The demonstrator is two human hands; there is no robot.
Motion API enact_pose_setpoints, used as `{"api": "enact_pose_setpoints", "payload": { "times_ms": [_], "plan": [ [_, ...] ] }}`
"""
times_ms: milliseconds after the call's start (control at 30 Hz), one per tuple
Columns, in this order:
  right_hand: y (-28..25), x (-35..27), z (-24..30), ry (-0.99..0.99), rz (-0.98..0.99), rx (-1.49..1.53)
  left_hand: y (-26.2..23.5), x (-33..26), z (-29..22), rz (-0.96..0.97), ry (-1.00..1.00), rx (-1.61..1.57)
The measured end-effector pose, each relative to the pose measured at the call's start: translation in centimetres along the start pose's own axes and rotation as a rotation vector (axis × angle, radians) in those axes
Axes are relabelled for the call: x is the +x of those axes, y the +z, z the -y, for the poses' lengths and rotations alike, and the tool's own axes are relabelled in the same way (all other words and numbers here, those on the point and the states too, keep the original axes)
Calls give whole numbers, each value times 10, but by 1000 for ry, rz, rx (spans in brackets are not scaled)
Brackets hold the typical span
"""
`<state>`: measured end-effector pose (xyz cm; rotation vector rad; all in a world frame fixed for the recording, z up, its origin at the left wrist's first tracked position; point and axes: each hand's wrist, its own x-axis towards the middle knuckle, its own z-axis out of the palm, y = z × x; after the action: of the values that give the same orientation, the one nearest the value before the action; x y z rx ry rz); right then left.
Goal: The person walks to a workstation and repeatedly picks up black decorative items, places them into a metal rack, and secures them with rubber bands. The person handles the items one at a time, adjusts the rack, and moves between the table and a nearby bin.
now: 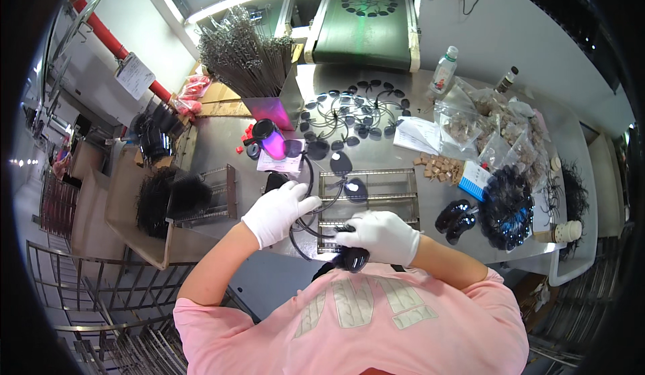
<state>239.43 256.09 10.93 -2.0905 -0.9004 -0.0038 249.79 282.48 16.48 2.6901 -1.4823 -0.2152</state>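
White gloves cover both my hands. My left hand is closed around a black curved stem, part of a cluster of bent stems that carry dark lenses. My right hand is to the right, near my body, with its fingers closed on a holder of glossy dark lenses that hang below them. Between and beyond the hands, a dark oval lens and another lens stand out over a metal rack. The gloves hide the exact grip points.
A ring of lens holders lies farther back, before a conveyor belt. Wire rods stand in a metal box at back left, near a purple-lit black cup. Brown blocks, plastic bags and a dark lens pile are right.
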Motion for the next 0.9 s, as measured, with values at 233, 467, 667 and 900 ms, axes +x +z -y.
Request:
{"api": "enact_pose_setpoints", "payload": {
  "times_ms": [233, 467, 667, 900],
  "plan": [
    [-23, 15, -33, 603, -201, 1386, -9, -19, 13, -153, 231, 187],
    [-15, 38, -3, -36, 261, 188, 11, -31, 23, -64, 483, 359],
    [-27, 65, -24, 340, -135, 779, 10, -71, 28, -163, 472, 364],
    [30, 109, -43, 498, 691, 1747, 23, -112, 19, -64, 578, 392]
  ]
}}
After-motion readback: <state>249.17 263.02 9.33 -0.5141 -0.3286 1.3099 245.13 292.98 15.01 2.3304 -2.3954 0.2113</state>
